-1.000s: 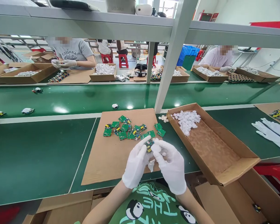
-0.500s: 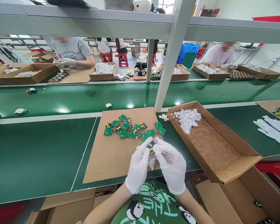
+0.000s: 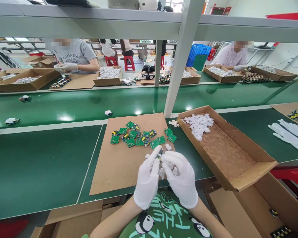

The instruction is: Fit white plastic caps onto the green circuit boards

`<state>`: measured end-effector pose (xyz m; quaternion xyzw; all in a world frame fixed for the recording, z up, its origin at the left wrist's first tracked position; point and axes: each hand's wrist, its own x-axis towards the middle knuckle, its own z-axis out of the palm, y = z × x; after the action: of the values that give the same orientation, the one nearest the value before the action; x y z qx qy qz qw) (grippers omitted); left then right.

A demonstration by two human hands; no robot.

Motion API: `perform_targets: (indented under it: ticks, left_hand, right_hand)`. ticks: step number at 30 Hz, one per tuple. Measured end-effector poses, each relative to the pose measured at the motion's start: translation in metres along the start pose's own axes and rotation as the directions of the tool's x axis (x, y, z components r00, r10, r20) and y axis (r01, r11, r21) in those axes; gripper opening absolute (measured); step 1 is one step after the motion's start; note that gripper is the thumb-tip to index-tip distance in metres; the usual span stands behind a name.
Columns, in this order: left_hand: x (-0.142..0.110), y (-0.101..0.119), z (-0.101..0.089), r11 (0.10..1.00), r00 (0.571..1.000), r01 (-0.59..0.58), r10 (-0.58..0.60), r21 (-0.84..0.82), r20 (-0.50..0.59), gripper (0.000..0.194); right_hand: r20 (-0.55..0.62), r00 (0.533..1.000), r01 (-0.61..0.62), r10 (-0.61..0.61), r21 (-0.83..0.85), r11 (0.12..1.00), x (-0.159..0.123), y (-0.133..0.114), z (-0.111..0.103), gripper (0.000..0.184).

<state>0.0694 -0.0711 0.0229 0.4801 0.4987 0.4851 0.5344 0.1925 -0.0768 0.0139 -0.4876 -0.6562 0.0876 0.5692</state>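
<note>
Partly hidden, small circuit board (image 3: 160,155) pinched in gloved left hand (image 3: 149,175); right hand's (image 3: 180,175) grasp unclear.

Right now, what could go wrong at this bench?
The small circuit board in the white-gloved left hand could slip from its fingertip grip. The long brown cardboard box overhangs the near edge of the green table, so a bump might tip it. Loose green circuit boards lie close enough to get knocked.
</note>
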Motion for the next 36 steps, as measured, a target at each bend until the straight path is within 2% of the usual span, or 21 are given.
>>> perform_targets:
  ticks: [3, 6, 9, 12, 14, 17, 20, 21, 22, 24, 25, 27, 28, 29, 33, 36]
  left_hand:
    - [0.001, -0.002, 0.000, 0.999, 1.000, -0.007, 0.007, -0.037, -0.002, 0.041]
    - [0.000, -0.005, 0.000, 0.998, 1.000, -0.022, 0.021, -0.067, -0.006, 0.040]
    - [-0.002, -0.007, -0.001, 0.998, 0.998, -0.065, 0.065, -0.026, -0.005, 0.040]
    - [-0.006, -0.009, -0.001, 0.996, 0.997, -0.072, 0.073, -0.055, 0.011, 0.042]
    - [-0.008, -0.010, 0.000, 0.989, 0.997, -0.069, 0.071, -0.132, 0.017, 0.043]
    - [-0.011, -0.011, -0.001, 0.974, 0.991, -0.112, 0.124, -0.196, 0.046, 0.044]
    - [-0.008, -0.007, -0.011, 0.964, 0.963, -0.247, 0.256, -0.102, 0.086, 0.046]
    - [-0.005, -0.005, -0.016, 0.963, 0.959, -0.260, 0.266, -0.073, 0.095, 0.048]
    - [-0.002, -0.001, -0.021, 0.971, 0.965, -0.232, 0.237, -0.060, 0.109, 0.052]
    - [0.005, 0.008, -0.031, 0.997, 0.971, -0.052, 0.064, -0.058, 0.231, 0.057]
    - [0.009, 0.013, -0.035, 0.998, 0.943, 0.053, -0.038, -0.038, 0.330, 0.055]
    - [0.013, 0.024, -0.040, 0.983, 0.849, 0.179, -0.172, 0.034, 0.500, 0.041]
    - [0.013, 0.028, -0.041, 0.978, 0.812, 0.204, -0.196, 0.046, 0.550, 0.033]
    - [0.013, 0.032, -0.042, 0.976, 0.793, 0.216, -0.193, 0.029, 0.578, 0.027]
    - [0.006, 0.037, -0.040, 0.966, 0.765, 0.233, -0.114, -0.108, 0.634, 0.024]
    - [0.003, 0.033, -0.041, 0.954, 0.745, 0.266, -0.112, -0.139, 0.658, 0.028]
  right_hand:
    - [0.024, 0.996, 0.082, -0.081, -0.038, 0.996, 0.002, 0.000, -0.002, 0.026]
    - [0.059, 0.997, 0.053, -0.051, -0.034, 0.998, 0.002, -0.002, -0.002, 0.026]
    - [0.036, 0.995, -0.093, 0.092, 0.017, 0.996, 0.001, -0.008, 0.001, 0.023]
    - [-0.044, 0.951, -0.299, 0.306, 0.122, 0.946, -0.003, -0.011, 0.008, 0.021]
    - [-0.047, 0.946, -0.315, 0.322, 0.123, 0.941, -0.006, -0.010, 0.012, 0.016]
    - [-0.020, 0.980, -0.194, 0.197, 0.091, 0.977, -0.011, -0.006, 0.015, 0.017]
    - [-0.029, 0.992, -0.124, 0.126, 0.064, 0.990, -0.009, -0.004, 0.008, 0.028]
    - [-0.013, 0.995, -0.101, 0.101, 0.041, 0.994, -0.005, -0.004, 0.003, 0.030]
    - [0.032, 0.998, -0.061, 0.061, 0.021, 0.998, 0.000, -0.006, -0.003, 0.031]
    - [0.200, 0.978, 0.054, -0.053, 0.002, 0.999, 0.011, -0.010, -0.016, 0.036]
    - [0.290, 0.950, 0.120, -0.116, 0.003, 0.993, 0.017, -0.012, -0.022, 0.038]
    - [0.410, 0.886, 0.228, -0.215, 0.019, 0.974, 0.027, -0.016, -0.029, 0.038]
    - [0.429, 0.868, 0.261, -0.251, 0.036, 0.965, 0.030, -0.017, -0.030, 0.039]
    - [0.428, 0.856, 0.291, -0.289, 0.062, 0.955, 0.032, -0.017, -0.029, 0.039]
    - [0.343, 0.835, 0.387, -0.429, 0.188, 0.903, 0.028, -0.008, -0.020, 0.042]
    - [0.274, 0.856, 0.381, -0.438, 0.238, 0.893, 0.022, -0.002, -0.017, 0.045]
